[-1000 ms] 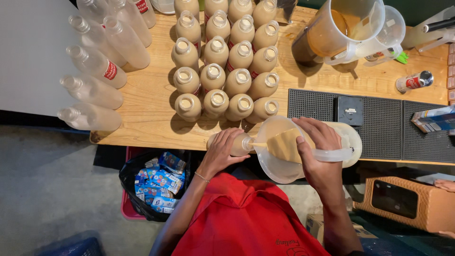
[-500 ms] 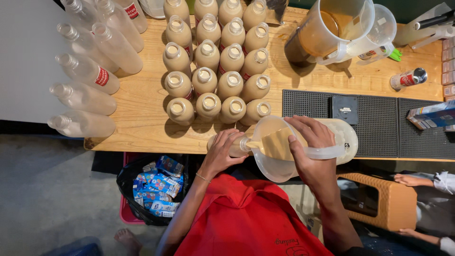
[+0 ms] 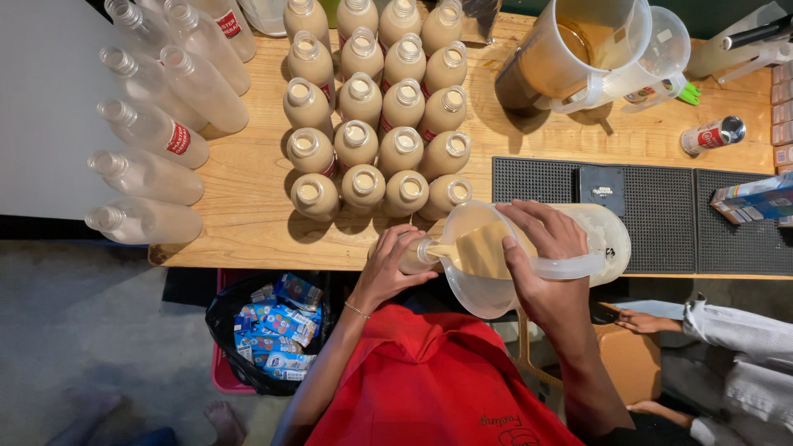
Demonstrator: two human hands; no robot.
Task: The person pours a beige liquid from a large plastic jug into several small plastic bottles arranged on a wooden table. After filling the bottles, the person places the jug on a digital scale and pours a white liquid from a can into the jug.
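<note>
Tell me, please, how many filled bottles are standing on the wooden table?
20 filled bottles stand in a block, four columns by five rows, on the wooden table beyond the left hand. More may lie beyond the picture's top edge.

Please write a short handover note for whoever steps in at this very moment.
Left hand: wrapped around a small bottle at the table's near edge.
Right hand: tilting a clear jug of beige drink by its handle, spout at the bottle's mouth.
Done: filled bottles stand uncapped in rows mid-table.
Left: empty bottles lie at the left; a large pitcher behind holds more drink.
</note>
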